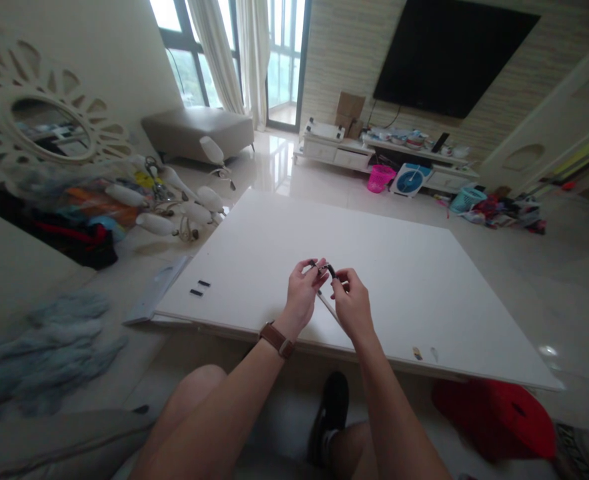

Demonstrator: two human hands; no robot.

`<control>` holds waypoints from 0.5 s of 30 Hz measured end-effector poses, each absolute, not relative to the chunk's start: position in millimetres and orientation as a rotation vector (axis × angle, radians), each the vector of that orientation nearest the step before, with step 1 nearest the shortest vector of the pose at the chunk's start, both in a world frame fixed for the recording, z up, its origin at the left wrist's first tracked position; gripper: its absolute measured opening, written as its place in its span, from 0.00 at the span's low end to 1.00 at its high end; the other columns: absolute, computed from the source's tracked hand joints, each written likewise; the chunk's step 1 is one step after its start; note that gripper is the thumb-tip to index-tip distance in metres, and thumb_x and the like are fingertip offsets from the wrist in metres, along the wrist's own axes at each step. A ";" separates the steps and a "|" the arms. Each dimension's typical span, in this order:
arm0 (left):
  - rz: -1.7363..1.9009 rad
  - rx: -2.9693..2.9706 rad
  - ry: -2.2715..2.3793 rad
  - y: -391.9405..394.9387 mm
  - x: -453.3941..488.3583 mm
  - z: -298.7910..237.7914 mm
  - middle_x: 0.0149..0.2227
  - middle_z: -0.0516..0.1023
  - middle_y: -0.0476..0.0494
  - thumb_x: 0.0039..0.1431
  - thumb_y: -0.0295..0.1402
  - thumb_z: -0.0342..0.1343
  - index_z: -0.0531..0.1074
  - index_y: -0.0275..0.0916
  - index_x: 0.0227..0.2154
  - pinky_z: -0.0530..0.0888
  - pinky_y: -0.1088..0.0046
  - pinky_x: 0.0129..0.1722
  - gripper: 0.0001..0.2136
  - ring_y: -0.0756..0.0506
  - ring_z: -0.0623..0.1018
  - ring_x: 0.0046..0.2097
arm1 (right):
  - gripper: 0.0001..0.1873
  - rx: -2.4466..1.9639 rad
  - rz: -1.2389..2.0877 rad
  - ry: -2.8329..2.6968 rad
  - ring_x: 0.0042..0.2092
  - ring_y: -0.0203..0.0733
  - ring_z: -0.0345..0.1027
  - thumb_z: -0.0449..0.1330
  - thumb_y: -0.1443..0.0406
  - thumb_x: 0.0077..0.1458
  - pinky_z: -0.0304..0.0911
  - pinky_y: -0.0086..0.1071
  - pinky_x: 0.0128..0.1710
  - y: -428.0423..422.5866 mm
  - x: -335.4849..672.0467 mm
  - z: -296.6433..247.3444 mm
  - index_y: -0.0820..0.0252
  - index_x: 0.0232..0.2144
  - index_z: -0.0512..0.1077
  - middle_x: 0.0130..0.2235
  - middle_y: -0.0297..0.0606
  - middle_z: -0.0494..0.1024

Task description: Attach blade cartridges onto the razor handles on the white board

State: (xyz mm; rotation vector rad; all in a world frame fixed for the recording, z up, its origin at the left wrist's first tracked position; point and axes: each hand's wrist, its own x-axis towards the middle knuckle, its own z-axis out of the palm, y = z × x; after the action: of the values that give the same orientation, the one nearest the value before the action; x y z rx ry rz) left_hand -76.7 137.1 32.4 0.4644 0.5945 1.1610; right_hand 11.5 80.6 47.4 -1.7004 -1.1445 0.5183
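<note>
Over the near part of a white tabletop (374, 247), both hands hold a small curved black strap with shiny metal parts (330, 271). My left hand (303, 291), a brown watch band (276, 339) on its wrist, has its fingers closed around the strap's left end. Thumb and fingers of my right hand (350, 300) pinch its right end. Fingers hide part of the strap, so its exact kind is unclear. Beneath the hands lies a thin stick-like tool (328, 305). Two short black strips (200, 289) lie to the left. A small gold-coloured piece (417, 353) and a clear scrap (434, 354) lie near the right front edge.
A red stool-like object (494, 417) stands below the table's right front edge. Lamp parts with white shades (194, 207) and bagged items lie on the floor at left. A grey cloth (49, 347) is nearer. A pink basket (381, 179) stands by the TV cabinet.
</note>
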 end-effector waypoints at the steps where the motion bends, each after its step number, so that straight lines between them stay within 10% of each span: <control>1: 1.163 0.472 0.597 136.8 -76.9 33.0 0.41 0.81 0.40 0.53 0.29 0.66 0.68 0.37 0.39 0.73 0.68 0.52 0.13 0.47 0.80 0.46 | 0.07 -1.707 0.513 -1.142 0.28 0.38 0.68 0.54 0.61 0.58 0.61 0.32 0.29 80.5 11.7 46.5 0.57 0.35 0.68 0.33 0.34 0.75; 15: 1.166 0.519 0.539 128.8 -80.9 30.1 0.41 0.81 0.39 0.52 0.29 0.66 0.71 0.35 0.40 0.71 0.62 0.57 0.14 0.46 0.80 0.48 | 0.07 -1.805 0.464 -1.162 0.28 0.39 0.67 0.53 0.60 0.59 0.61 0.31 0.27 75.3 15.2 37.1 0.55 0.36 0.70 0.32 0.34 0.75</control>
State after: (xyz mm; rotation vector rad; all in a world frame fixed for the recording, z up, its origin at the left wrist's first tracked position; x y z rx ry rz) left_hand -80.9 128.8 30.1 0.5189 0.5386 1.1655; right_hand 15.2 75.3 37.1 -1.8046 -1.1623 0.4640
